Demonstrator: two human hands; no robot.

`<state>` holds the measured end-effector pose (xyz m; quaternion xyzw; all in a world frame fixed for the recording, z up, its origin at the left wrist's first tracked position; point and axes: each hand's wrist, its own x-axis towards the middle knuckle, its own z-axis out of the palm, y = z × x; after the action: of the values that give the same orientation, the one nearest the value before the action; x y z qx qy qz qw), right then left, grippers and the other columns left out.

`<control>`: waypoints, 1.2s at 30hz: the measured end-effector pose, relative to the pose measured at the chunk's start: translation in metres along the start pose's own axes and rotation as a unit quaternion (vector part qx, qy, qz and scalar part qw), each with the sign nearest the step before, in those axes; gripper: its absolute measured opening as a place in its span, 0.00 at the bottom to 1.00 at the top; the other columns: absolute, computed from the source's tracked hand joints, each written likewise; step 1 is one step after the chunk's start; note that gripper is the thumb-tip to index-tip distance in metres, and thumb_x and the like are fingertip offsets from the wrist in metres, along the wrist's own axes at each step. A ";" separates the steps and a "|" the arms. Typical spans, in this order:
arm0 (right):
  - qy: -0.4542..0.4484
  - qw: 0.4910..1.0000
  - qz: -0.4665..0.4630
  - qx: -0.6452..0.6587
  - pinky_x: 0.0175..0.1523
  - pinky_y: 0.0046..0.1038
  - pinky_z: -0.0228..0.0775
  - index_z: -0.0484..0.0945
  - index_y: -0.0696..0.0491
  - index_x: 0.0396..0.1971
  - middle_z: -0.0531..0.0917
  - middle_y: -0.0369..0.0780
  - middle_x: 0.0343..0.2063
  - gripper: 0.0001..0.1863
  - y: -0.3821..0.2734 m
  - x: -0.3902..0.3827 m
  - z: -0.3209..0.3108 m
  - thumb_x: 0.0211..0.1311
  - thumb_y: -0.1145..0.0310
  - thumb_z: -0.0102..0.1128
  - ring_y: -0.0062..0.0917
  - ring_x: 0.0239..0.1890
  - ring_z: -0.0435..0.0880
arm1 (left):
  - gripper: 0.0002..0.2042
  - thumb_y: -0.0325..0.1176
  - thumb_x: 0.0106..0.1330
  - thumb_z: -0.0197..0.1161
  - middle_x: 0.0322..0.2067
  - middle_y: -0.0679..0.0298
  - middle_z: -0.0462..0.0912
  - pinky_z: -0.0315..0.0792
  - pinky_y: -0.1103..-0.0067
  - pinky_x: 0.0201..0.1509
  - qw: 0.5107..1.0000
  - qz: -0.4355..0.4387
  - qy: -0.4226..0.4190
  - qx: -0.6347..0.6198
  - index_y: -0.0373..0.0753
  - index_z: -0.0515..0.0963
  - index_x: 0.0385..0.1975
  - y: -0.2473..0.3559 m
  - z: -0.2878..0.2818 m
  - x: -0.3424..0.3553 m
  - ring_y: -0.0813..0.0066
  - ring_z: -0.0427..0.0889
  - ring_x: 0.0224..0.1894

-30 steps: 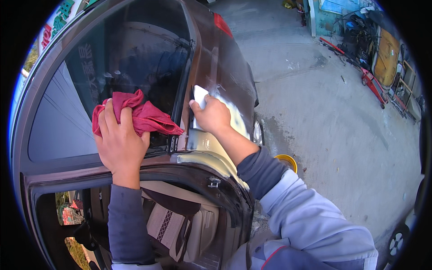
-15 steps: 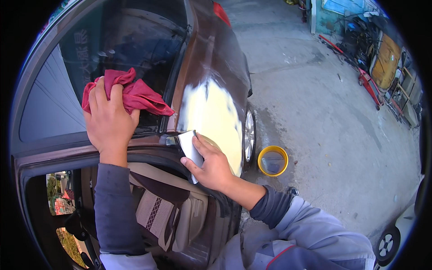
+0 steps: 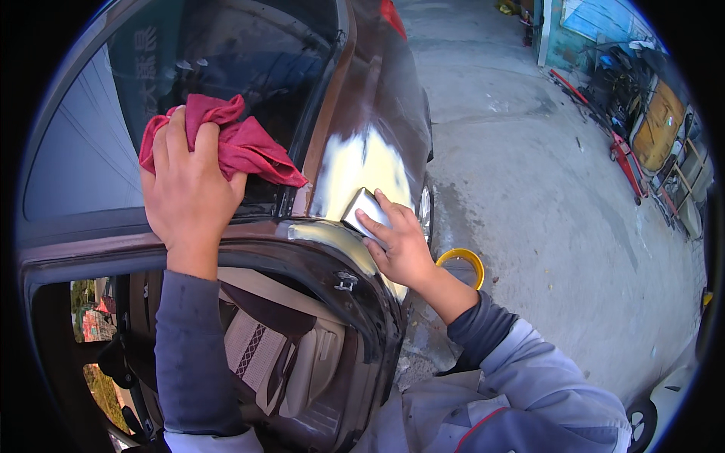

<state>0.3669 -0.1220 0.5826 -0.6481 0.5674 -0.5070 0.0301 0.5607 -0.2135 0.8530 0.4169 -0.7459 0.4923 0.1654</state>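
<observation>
My left hand [image 3: 190,192] is closed around a crumpled red cloth [image 3: 253,151], held against the dark rear side window [image 3: 249,68] of a brown car. Its fingers lie over the near side of the cloth. To the right, my right hand [image 3: 406,248] grips a pale silvery sanding block [image 3: 366,209], thumb on the near side and fingers over the far edge. The block rests tilted on a cream-yellow filler patch [image 3: 343,170] on the rear fender. The block's underside is hidden. More filler [image 3: 336,238] runs along the door opening's edge.
Below my arms the car's door opening shows a beige and brown seat [image 3: 257,351]. On the concrete floor by the rear wheel stands a yellow-rimmed bucket [image 3: 481,270], partly behind my right arm. A red floor jack [image 3: 625,166] and piled scrap lie at the far right.
My right hand has moved right and slightly away with the block, from the window-side edge of the filler onto its middle. My left hand stays on the cloth. The view has shifted slightly.
</observation>
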 end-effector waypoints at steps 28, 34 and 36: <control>0.018 0.991 -0.115 0.064 0.73 0.44 0.69 0.86 0.38 0.66 0.70 0.47 0.79 0.32 0.006 0.010 0.006 0.59 0.69 0.75 0.47 0.67 0.76 | 0.24 0.42 0.47 0.82 0.65 0.61 0.84 0.76 0.63 0.66 0.988 0.144 -0.014 -0.045 0.48 0.84 0.46 -0.007 -0.003 -0.004 0.61 0.81 0.67; -0.069 0.997 0.000 0.027 0.74 0.44 0.68 0.85 0.39 0.69 0.71 0.49 0.78 0.33 0.004 0.008 0.006 0.61 0.71 0.76 0.49 0.67 0.76 | 0.26 0.42 0.46 0.82 0.66 0.61 0.83 0.75 0.61 0.68 0.988 0.137 -0.040 -0.056 0.48 0.85 0.48 -0.006 -0.005 -0.004 0.61 0.80 0.68; -0.046 0.997 -0.055 0.032 0.74 0.46 0.68 0.86 0.39 0.68 0.71 0.49 0.78 0.35 0.006 0.005 0.007 0.58 0.74 0.77 0.50 0.67 0.76 | 0.27 0.42 0.46 0.82 0.66 0.62 0.82 0.75 0.61 0.68 0.989 0.131 -0.042 -0.049 0.48 0.85 0.49 -0.005 -0.005 -0.004 0.60 0.79 0.68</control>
<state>0.3668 -0.1317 0.5783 -0.6998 0.5127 -0.4951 0.0491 0.5668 -0.2081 0.8556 0.3271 -0.8235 0.4551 0.0879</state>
